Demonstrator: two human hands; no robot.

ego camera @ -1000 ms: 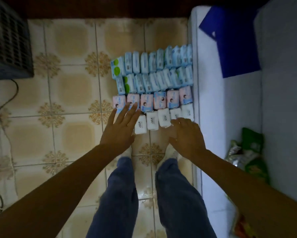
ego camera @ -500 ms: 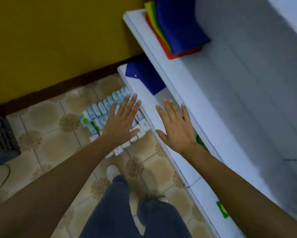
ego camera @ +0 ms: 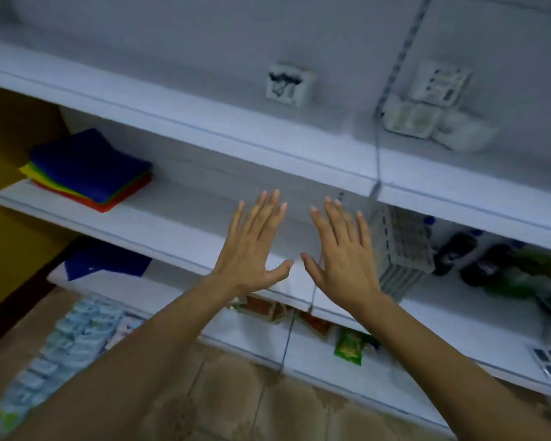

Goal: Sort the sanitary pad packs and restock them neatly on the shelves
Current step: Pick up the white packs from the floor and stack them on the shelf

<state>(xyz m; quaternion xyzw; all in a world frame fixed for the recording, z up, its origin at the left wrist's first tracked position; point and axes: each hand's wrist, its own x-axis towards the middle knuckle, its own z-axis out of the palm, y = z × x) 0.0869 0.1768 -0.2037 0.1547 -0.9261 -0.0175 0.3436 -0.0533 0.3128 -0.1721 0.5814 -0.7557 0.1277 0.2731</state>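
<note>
Both hands are raised side by side before the middle shelf (ego camera: 159,230), palms forward and holding nothing. The left hand (ego camera: 252,249) has its fingers spread wide; so does the right hand (ego camera: 341,256). The pad packs (ego camera: 64,338) lie in rows on the floor (ego camera: 236,393) at lower left, blurred. Folded cloths (ego camera: 89,167) sit on that shelf's left end.

Sanitary pad packs (ego camera: 67,338), light blue w/ some pink/white ones, lay in tight rows on tiled floor at lower left, blurred. White shelves (ego camera: 159,224) stood in tiers alongside; the middle tier's central stretch was bare.
</note>
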